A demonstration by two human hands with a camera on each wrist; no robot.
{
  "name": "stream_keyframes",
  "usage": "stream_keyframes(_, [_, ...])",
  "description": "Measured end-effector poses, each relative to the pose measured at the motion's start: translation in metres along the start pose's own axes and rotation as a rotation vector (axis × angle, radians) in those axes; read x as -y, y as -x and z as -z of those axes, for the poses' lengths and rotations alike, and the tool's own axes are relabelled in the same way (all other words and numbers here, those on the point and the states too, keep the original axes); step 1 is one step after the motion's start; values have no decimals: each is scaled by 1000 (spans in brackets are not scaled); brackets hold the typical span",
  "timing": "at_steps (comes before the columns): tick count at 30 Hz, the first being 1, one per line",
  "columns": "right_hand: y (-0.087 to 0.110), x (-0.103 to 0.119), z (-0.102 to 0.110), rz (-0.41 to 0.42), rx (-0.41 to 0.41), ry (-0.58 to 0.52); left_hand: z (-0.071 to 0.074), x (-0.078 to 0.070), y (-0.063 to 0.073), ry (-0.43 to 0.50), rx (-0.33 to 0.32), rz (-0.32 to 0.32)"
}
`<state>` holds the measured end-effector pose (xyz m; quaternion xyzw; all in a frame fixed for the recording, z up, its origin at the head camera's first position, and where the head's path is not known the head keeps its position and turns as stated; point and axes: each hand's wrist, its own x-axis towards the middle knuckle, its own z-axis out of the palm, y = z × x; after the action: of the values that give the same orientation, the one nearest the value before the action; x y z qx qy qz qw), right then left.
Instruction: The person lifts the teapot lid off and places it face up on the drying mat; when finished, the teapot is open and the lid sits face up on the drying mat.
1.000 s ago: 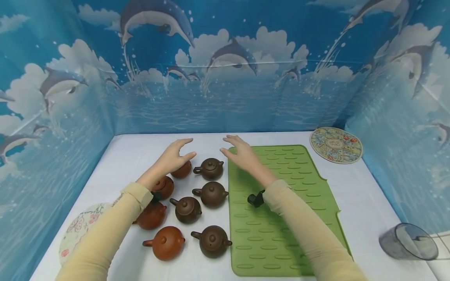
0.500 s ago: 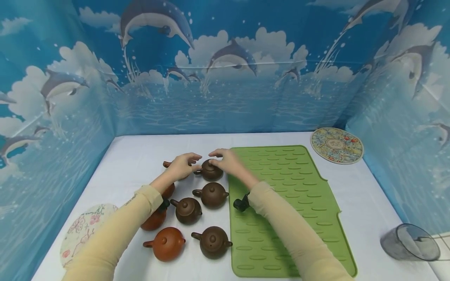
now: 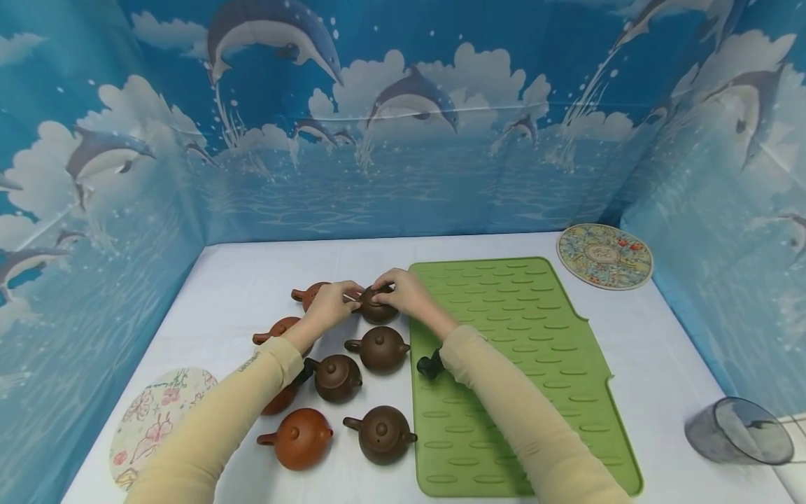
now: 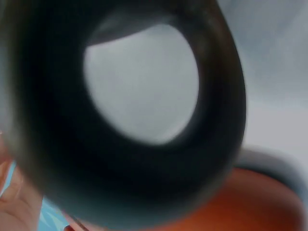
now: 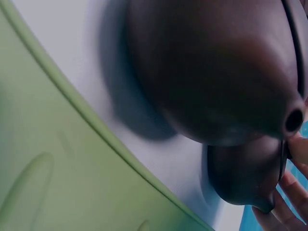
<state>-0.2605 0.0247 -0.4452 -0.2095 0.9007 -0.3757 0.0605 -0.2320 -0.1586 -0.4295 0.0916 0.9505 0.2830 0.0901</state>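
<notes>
In the head view, both my hands meet at the rearmost dark brown teapot (image 3: 378, 313). My left hand (image 3: 329, 305) pinches at its handle side, and the fingers cover most of the handle. From the right, my right hand (image 3: 406, 292) holds the teapot by its lid and spout side; the right wrist view shows fingertips (image 5: 288, 190) around the spout. Another dark teapot (image 3: 380, 348) stands just in front, with its spout large in the right wrist view. A blurred dark handle ring (image 4: 219, 110) fills much of the left wrist view, with left fingers at its lower left edge.
More dark teapots (image 3: 338, 378) and several reddish ones (image 3: 302, 439) stand nearby on the white cloth. A green ridged mat (image 3: 535, 315) lies right of them. Round patterned mats lie at back right (image 3: 604, 256) and front left (image 3: 151, 427). A grey see-through cup (image 3: 737, 430) is far right.
My hands were apart above the back of the table; they have come down and together onto the rearmost dark teapot, and the fingers have closed on it. The teapots look unmoved.
</notes>
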Motion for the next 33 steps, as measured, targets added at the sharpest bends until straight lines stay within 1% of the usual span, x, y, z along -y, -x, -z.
stream_keyframes(4, [0,0,1,10,0,12,-2,-1,2,21,-12,26])
stream_keyframes(8, [0,0,2,33,-4,19,-1,-1,4,33,-18,29])
stream_keyframes(10, [0,-1,3,42,-5,8,-1,-2,5,38,-14,32])
stream_keyframes(12, [0,-3,5,35,-4,-38,0,-2,5,36,-13,35])
stream_keyframes(13, [-1,-4,6,34,-7,-72,0,-2,5,32,-15,33])
stream_keyframes(15, [0,-6,10,3,-25,-161,0,-1,5,31,-17,37])
stream_keyframes(21, [8,-19,33,-159,-125,-441,-1,-1,4,30,-16,37])
stream_keyframes(23, [13,-27,41,-217,-150,-561,-1,-1,4,24,-14,35])
stream_keyframes(26, [19,-40,51,-277,-182,-783,0,-1,4,21,-11,38])
stream_keyframes(28, [24,-49,56,-313,-194,-900,0,-2,4,24,-9,40])
stream_keyframes(30, [29,-58,60,-341,-192,-977,0,-2,4,29,-6,43])
stream_keyframes(33, [35,-68,63,-385,-171,-1032,0,-2,4,36,-4,48])
